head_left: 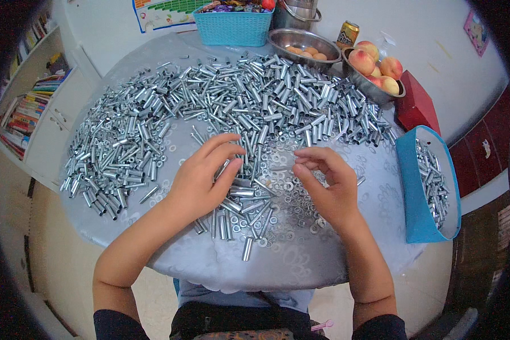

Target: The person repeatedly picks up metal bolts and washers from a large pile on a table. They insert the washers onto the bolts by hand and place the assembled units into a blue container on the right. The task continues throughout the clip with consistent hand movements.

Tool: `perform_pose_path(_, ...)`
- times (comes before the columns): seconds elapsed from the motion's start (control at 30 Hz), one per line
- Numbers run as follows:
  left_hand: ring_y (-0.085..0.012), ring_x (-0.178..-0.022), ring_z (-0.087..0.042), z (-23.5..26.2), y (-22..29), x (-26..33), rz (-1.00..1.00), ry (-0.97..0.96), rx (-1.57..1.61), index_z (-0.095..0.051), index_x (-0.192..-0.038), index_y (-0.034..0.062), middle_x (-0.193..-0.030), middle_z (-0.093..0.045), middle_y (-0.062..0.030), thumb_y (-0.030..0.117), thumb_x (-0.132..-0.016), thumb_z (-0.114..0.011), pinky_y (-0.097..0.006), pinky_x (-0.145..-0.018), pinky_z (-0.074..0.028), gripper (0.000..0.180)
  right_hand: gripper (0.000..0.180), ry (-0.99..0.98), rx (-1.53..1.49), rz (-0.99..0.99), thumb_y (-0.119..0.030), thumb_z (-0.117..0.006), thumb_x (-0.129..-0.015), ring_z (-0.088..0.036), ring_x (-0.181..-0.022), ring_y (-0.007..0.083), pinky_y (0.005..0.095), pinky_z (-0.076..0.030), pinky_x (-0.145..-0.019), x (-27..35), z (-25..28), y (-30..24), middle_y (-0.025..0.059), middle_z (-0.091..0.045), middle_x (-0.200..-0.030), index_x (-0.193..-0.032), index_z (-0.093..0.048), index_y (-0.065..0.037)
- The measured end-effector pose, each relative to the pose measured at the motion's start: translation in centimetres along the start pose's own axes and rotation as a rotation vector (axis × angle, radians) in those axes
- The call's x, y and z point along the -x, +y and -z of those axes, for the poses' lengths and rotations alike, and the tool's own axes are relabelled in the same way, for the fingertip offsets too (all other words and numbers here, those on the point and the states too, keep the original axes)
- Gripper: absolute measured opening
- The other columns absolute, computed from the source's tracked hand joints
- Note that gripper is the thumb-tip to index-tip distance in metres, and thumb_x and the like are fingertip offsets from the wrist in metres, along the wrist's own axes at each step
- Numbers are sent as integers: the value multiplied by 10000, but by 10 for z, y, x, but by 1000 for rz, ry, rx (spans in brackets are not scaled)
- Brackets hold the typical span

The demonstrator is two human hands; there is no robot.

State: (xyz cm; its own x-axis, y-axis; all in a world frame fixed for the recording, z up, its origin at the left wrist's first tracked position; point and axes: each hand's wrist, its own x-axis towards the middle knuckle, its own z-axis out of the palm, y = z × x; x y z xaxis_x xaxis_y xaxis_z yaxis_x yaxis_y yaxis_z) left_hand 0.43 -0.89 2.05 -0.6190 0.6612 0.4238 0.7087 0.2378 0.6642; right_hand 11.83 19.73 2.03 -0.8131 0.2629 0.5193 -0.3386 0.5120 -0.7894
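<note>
My left hand [201,175] is bent over a small heap of silver metal sleeves and bolts [241,201] at the middle of the table. Its thumb and forefinger curl toward each other among the pieces; what lies between the tips I cannot make out. To the right, my right hand [331,190] hovers over scattered flat washers [292,198], thumb and fingertips pinched together. A thin greyish piece seems to point left from that pinch, too unclear to name. One short sleeve [247,248] lies apart near the front edge.
A wide bank of metal sleeves and bolts [238,93] curves across the back and left of the table. At right stands a blue fabric bin [412,192] holding more metal parts. Behind are a bowl of peaches [403,90], a bowl of eggs [277,38], a can [347,34] and a turquoise basket [232,31].
</note>
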Motion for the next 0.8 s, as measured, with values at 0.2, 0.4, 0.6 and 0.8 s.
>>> perform_pose_path(0.2, -269, -936, -629, -20, -4, -25, -127, 27, 121, -640, -981, 25, -980, -655, -126, 81, -880, -570, -361, -816, -486, 135, 253, 69, -108, -174, 33, -652, -813, -605, -876, 107, 255, -477, -805, 0, 2, 11, 57, -641, -972, -1061, -626, -12)
perform_pose_path(0.4, -280, -731, -557, 8, -25, -26, -561, -239, -286, -633, -871, 45, -774, -580, -78, 44, -619, -593, -396, -649, -434, 255, 239, 35, -206, -304, 28, -653, -821, -606, -879, 110, 255, -474, -829, 1, -4, -1, 56, -642, -980, -1054, -612, -10)
perform_pose_path(0.6, -272, -738, -530, 3, -36, -28, -523, -402, -172, -618, -869, 62, -757, -551, -71, 119, -680, -653, -391, -655, -406, 200, 205, -38, -141, -352, -10, -675, -833, -645, -870, 126, 265, -507, -802, 6, -8, 0, 64, -670, -972, -1029, -616, -7)
perform_pose_path(0.8, -271, -773, -536, 0, -33, -23, -483, -387, -150, -623, -885, 72, -803, -572, -68, 187, -749, -698, -397, -688, -405, 193, 162, -50, -29, -312, -34, -693, -825, -662, -832, 125, 267, -520, -768, 3, -7, -1, 76, -689, -886, -977, -646, -4)
